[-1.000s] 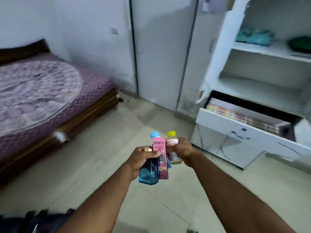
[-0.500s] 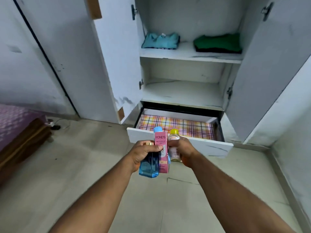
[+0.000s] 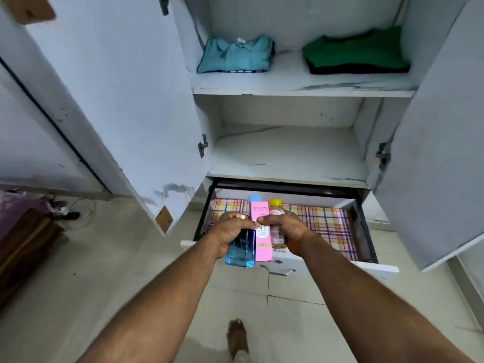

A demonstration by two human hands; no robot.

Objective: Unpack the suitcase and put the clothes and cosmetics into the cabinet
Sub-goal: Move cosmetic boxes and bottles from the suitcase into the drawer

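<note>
Both my hands hold a cluster of cosmetics in front of the open white cabinet (image 3: 293, 87). My left hand (image 3: 233, 231) grips a blue glass perfume bottle (image 3: 241, 248). A pink Pond's box (image 3: 262, 239) with a blue-capped item (image 3: 254, 198) behind it stands between the hands. My right hand (image 3: 286, 227) grips a small yellow-capped bottle (image 3: 276, 213). They hover over the front of the pulled-out drawer (image 3: 377, 268), lined with checked paper (image 3: 327, 224). Folded light-blue clothes (image 3: 235, 56) and green clothes (image 3: 356, 51) lie on the upper shelf.
The cabinet doors (image 3: 117, 100) stand wide open on both sides. The middle shelf (image 3: 288, 153) holds nothing. A wooden bed frame (image 3: 23, 247) is at the left, with cables (image 3: 65, 210) on the floor. My foot (image 3: 237, 339) shows on the tiled floor below.
The view swung from the bed toward the cabinet and I have come closer. My hands with the cosmetics are now over the open drawer's front. The grip is unchanged.
</note>
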